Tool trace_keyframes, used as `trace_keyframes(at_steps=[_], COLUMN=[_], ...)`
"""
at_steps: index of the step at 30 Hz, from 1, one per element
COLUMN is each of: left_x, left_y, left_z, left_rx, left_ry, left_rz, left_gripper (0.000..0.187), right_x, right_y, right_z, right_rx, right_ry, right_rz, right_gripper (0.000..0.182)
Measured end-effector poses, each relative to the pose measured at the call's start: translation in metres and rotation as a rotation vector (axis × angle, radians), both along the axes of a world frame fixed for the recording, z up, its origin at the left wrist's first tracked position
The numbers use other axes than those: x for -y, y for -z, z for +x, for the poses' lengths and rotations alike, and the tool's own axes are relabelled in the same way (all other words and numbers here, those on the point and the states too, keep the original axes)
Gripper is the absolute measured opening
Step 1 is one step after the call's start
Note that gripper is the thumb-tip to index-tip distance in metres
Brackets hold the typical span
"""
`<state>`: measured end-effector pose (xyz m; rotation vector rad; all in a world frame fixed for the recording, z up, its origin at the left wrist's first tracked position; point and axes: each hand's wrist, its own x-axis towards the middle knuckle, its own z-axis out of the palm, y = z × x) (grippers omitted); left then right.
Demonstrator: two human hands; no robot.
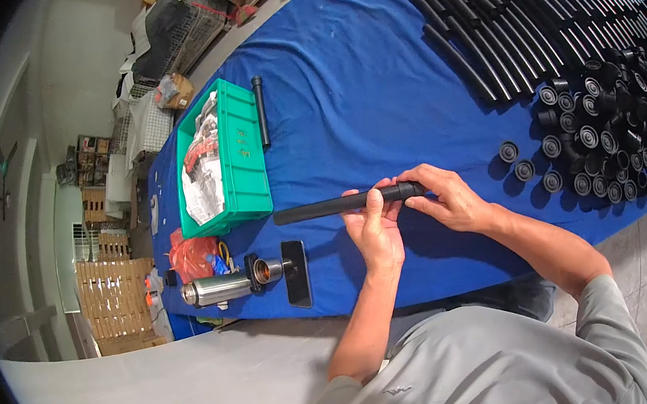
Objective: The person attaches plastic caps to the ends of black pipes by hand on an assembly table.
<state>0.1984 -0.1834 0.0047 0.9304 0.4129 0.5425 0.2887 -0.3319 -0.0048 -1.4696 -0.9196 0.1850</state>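
Observation:
A long black tube (316,208) lies nearly level across my two hands above the blue cloth. My left hand (377,228) is closed round its middle, thumb on top. At the tube's right end, the fingers of my right hand (446,201) close on a black cap (411,189). The tube's other end points toward a green crate (241,151). Behind the crate's edge lies another black tube with a cap (262,113). Many black tubes (496,27) lie in rows at the upper right, and below them is a pile of round black caps (607,139).
Left of my hands are a phone (296,274), a steel flask (221,288), an open steel cup (267,270) and a red plastic bag (191,257). The crate holds white and red wrapping (204,168). The blue-covered table's (339,63) near edge runs before my body.

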Motion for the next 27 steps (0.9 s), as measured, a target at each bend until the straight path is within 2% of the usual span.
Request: trace_keyframes(at_steps=[3, 6, 9, 12, 13, 18, 21, 27], left_x=[-0.001, -0.024, -0.046, -0.059, -0.061, -0.068, -0.063, -0.065], left_y=[-0.002, 0.010, 0.022, 0.026, 0.024, 0.036, 0.039, 0.043], left_z=[0.002, 0.004, 0.004, 0.005, 0.006, 0.004, 0.003, 0.000], left_rx=[-0.007, 0.019, 0.035, 0.131, 0.143, 0.150, 0.148, 0.172], left_ry=[0.023, 0.207, 0.417, 0.514, 0.463, 0.406, 0.375, 0.359], left_rz=[-0.011, -0.111, -0.210, -0.298, -0.213, -0.247, -0.256, -0.308], left_gripper=[0.031, 0.031, 0.035, 0.040, 0.037, 0.030, 0.029, 0.025], right_x=[-0.002, 0.000, 0.005, 0.006, 0.005, 0.002, -0.002, -0.004], right_y=[0.003, 0.002, -0.013, -0.008, -0.007, -0.007, 0.003, -0.002], right_z=[0.003, 0.008, 0.010, 0.015, 0.018, 0.017, 0.013, 0.012], right_rx=[0.001, -0.040, -0.245, -0.189, -0.210, -0.399, -0.418, -0.298], right_ry=[0.021, 0.017, -0.053, -0.034, -0.031, -0.047, -0.016, 0.000], right_rz=[-0.015, -0.066, -0.189, -0.202, -0.220, -0.213, -0.124, -0.142], right_gripper=[0.035, 0.036, 0.037, 0.037, 0.036, 0.033, 0.031, 0.031])
